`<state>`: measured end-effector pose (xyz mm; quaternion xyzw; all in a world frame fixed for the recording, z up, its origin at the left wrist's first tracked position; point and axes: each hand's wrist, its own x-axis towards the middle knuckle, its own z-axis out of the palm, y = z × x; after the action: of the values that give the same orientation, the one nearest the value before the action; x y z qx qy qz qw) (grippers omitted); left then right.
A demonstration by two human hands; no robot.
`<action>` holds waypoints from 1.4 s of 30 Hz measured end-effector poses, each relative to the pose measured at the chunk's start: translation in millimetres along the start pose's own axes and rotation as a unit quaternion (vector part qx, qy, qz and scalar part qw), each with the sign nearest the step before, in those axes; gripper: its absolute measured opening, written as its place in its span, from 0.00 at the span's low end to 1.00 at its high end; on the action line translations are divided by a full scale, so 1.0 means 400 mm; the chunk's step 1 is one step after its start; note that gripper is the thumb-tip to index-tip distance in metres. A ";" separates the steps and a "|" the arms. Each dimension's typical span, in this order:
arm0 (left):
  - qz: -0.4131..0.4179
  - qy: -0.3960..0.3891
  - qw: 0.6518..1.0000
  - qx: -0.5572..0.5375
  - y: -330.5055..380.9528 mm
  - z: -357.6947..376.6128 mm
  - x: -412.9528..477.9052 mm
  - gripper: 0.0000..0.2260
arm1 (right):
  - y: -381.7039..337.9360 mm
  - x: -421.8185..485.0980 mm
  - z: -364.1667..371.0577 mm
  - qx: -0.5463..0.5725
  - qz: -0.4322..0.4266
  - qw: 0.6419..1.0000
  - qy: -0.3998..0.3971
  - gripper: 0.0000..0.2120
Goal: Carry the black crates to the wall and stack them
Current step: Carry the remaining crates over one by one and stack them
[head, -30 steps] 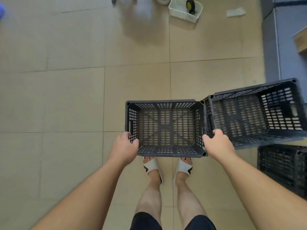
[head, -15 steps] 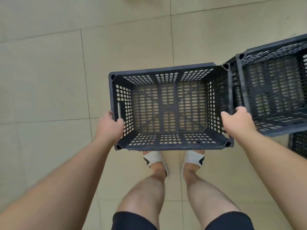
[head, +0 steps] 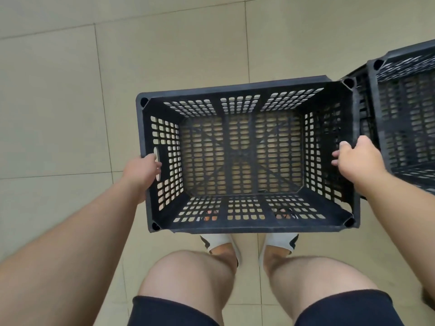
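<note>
An empty black slotted crate fills the middle of the view, above my feet, mouth up. My left hand grips its left end wall, fingers through the handle slot. My right hand is closed over the rim of its right end wall. A second black crate stands just to the right, its corner almost touching the first; its right part is cut off by the frame edge.
Beige floor tiles spread out to the left and ahead. My bent knees and my feet in white sandals are directly below the crate.
The view has dropped closer to the crate and the far floor items left the frame. Both hands slid from the near corners to the middle of the end walls. My knees are now bent.
</note>
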<state>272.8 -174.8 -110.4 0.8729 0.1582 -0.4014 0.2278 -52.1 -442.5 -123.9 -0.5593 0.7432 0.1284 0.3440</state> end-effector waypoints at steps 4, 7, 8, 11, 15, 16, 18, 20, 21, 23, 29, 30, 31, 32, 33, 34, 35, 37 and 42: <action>0.005 0.005 1.000 0.004 -0.007 0.003 0.006 0.13 | 0.001 0.010 -0.003 0.007 -0.001 1.000 0.000 0.16; 0.010 0.006 1.000 0.007 -0.004 -0.022 -0.025 0.13 | 0.010 -0.001 -0.024 0.020 0.007 1.000 0.003 0.18; 0.011 0.007 1.000 0.007 -0.002 -0.036 -0.043 0.13 | 0.013 -0.010 -0.038 0.019 0.011 1.000 0.002 0.17; 0.008 0.006 1.000 0.006 0.008 -0.100 -0.122 0.13 | -0.005 -0.090 -0.111 0.026 0.009 1.000 -0.004 0.12; 0.015 0.013 1.000 0.009 0.031 -0.226 -0.259 0.14 | -0.033 -0.222 -0.241 0.050 -0.007 0.999 -0.010 0.09; 0.017 0.012 1.000 0.012 0.039 -0.260 -0.298 0.14 | -0.041 -0.259 -0.277 0.047 -0.012 0.999 -0.008 0.09; 0.027 0.013 0.999 0.013 0.053 -0.326 -0.380 0.16 | -0.057 -0.333 -0.351 0.038 -0.018 0.999 -0.002 0.09; 0.038 0.023 0.999 0.019 0.068 -0.389 -0.465 0.17 | -0.073 -0.409 -0.430 0.025 -0.025 0.999 0.010 0.09; 0.043 0.030 0.998 0.021 0.072 -0.419 -0.506 0.17 | -0.080 -0.447 -0.467 0.016 -0.027 0.999 0.017 0.10; 0.050 0.038 0.998 0.026 0.082 -0.476 -0.587 0.17 | -0.097 -0.521 -0.540 0.005 -0.023 0.999 0.023 0.12; 0.069 0.047 0.996 0.027 0.098 -0.631 -0.805 0.15 | -0.137 -0.714 -0.731 -0.007 -0.017 0.998 0.052 0.26; 0.071 0.049 0.996 0.020 0.099 -0.654 -0.836 0.15 | -0.146 -0.744 -0.757 -0.008 -0.021 0.998 0.058 0.26; 0.072 0.051 0.996 0.012 0.098 -0.676 -0.868 0.14 | -0.155 -0.774 -0.781 -0.007 -0.027 0.998 0.060 0.25; 0.070 0.053 0.996 0.004 0.093 -0.696 -0.897 0.14 | -0.162 -0.803 -0.803 -0.007 -0.032 0.998 0.061 0.24; 0.070 0.057 0.996 -0.007 0.088 -0.714 -0.925 0.14 | -0.171 -0.830 -0.825 -0.004 -0.040 0.997 0.062 0.23; 0.067 0.061 0.996 -0.015 0.081 -0.731 -0.953 0.14 | -0.177 -0.852 -0.844 -0.002 -0.047 0.997 0.060 0.22; 0.066 0.066 0.995 -0.020 0.072 -0.744 -0.978 0.14 | -0.180 -0.871 -0.861 0.000 -0.055 0.997 0.056 0.22; 0.067 0.082 0.994 -0.029 0.058 -0.766 -1.029 0.14 | -0.186 -0.901 -0.889 -0.002 -0.069 0.996 0.053 0.21; 0.053 0.120 0.989 -0.063 0.000 -0.808 -1.146 0.15 | -0.217 -0.973 -0.949 -0.017 -0.127 0.991 0.029 0.18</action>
<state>188.4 -47.8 429.4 0.9059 0.1629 -0.2697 0.2830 -58.2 -401.6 424.9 -0.6583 0.6738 0.0802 0.3258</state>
